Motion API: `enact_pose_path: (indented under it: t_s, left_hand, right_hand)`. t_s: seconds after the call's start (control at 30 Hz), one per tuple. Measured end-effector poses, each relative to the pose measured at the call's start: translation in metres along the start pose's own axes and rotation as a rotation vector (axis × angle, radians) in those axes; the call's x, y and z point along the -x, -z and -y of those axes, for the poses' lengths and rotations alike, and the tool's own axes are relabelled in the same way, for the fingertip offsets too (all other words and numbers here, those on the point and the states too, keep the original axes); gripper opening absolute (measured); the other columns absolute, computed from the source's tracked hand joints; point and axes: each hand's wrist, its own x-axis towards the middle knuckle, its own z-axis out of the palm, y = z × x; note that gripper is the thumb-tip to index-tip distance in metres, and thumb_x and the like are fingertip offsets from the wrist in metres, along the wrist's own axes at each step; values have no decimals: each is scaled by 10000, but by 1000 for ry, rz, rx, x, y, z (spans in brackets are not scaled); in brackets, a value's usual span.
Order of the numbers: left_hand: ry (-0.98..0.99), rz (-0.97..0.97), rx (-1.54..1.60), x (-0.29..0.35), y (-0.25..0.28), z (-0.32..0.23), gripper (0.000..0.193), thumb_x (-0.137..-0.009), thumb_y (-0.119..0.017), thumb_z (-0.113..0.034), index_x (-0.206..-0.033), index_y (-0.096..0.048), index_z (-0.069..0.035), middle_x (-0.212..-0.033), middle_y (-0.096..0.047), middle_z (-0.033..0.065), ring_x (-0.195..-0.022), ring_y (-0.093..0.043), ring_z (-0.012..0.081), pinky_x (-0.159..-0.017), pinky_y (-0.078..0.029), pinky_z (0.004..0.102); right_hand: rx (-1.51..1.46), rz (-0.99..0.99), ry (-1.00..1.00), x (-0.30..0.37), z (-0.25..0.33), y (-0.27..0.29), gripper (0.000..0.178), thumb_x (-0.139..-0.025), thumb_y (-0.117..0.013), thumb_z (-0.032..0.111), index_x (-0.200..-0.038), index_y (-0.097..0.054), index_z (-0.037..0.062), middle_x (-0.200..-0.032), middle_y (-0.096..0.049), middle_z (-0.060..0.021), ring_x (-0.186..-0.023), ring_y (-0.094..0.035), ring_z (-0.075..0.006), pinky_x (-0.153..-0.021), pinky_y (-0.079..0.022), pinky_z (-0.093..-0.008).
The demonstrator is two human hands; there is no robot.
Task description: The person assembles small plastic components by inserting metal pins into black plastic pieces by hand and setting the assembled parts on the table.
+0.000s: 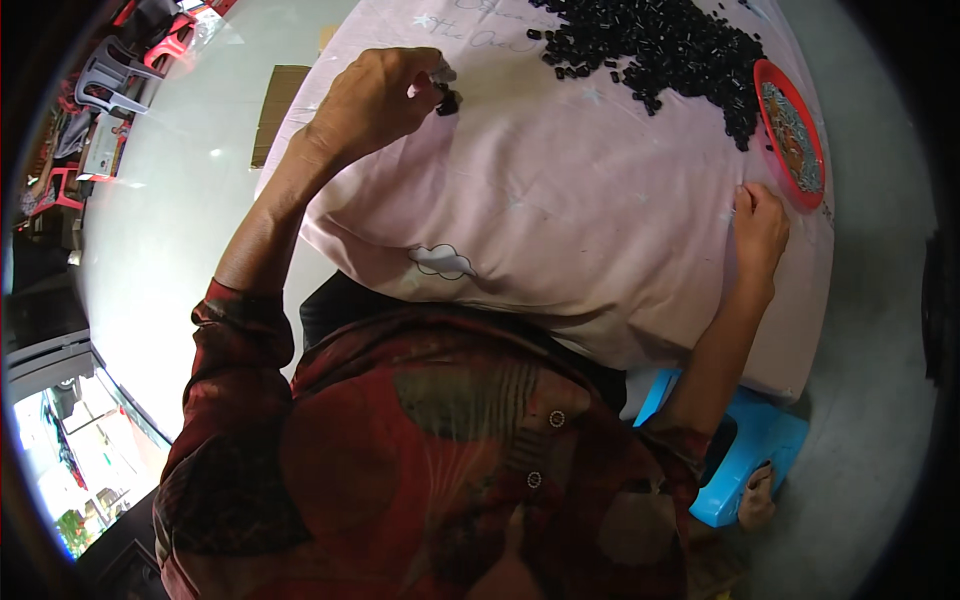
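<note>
My left hand (372, 105) is raised over the left part of the pink cloth (560, 240), its thumb and fingers pinched together. Small black pieces (447, 101) show at its fingertips; their exact kind is too small to tell. Something greyish covers a fingertip of that hand. My right hand (763, 232) rests on the cloth at the right, fingers curled and closed, just below a red oval tray (822, 165). Whatever those fingers hold, if anything, is hidden. Many small metal pins or screws (790, 130) lie in the tray.
A large heap of small black cylindrical parts (680, 50) spreads across the far right of the table. Beside my right forearm stands a blue plastic stool (745, 450). Flat cardboard (278, 115) lies on the floor at left, and a grey chair (115, 78) stands beyond it.
</note>
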Motion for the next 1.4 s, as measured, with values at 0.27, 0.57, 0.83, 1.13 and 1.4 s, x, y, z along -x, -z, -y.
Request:
enact_pose_path:
  t_s: [0.27, 0.57, 0.83, 1.13, 1.4]
  left_hand:
    - [-174, -78, 174, -58, -43, -21, 181, -855, -654, -254, -893, -698, -83, -843, -700, 145, -822, -684, 319, -730, -537, 415]
    - [-178, -58, 212, -70, -62, -10, 163, -834, -672, -114, -978, -726, -59, -800, -702, 125, -707, -668, 225, -710, -527, 320]
    - [-51, -16, 383, -54, -54, -18, 196, -839, -722, -173, -949, -709, -11, -753, -678, 80, -666, -599, 132, -663, -506, 301]
    - [-90, -16, 158, -67, -58, -8, 174, -830, -723, -164, -937, -712, -27, -786, -695, 95, -716, -666, 187, -663, -547, 317]
    - [-66, -139, 200, -67, -56, -15, 169, -710, -689, -144, -762, -641, 10, -707, -617, 225, -599, -599, 289, -566, -474, 413]
  right_hand:
    - [-34, -121, -76, 17, 35, 5, 210, -927, -580, 231, -1002, -684, 65, -919, -693, -199, -855, -656, -403, -779, -505, -460]
    - [-342, -202, -87, 19, 39, 17, 183, -910, -612, 125, -1053, -680, 33, -936, -713, -159, -864, -696, -276, -801, -524, -366]
    - [-469, -133, -135, 27, 49, 17, 236, -891, -590, 53, -1103, -685, 7, -983, -728, -123, -896, -696, -183, -834, -528, -301]
    - [-648, -77, -125, 37, 90, 31, 219, -905, -599, 56, -1105, -676, 7, -940, -691, -48, -832, -623, -107, -775, -499, -259]
    - [-921, 55, -95, 44, 121, 38, 205, -923, -605, 54, -1101, -658, -32, -962, -668, -33, -847, -588, -85, -772, -477, -224]
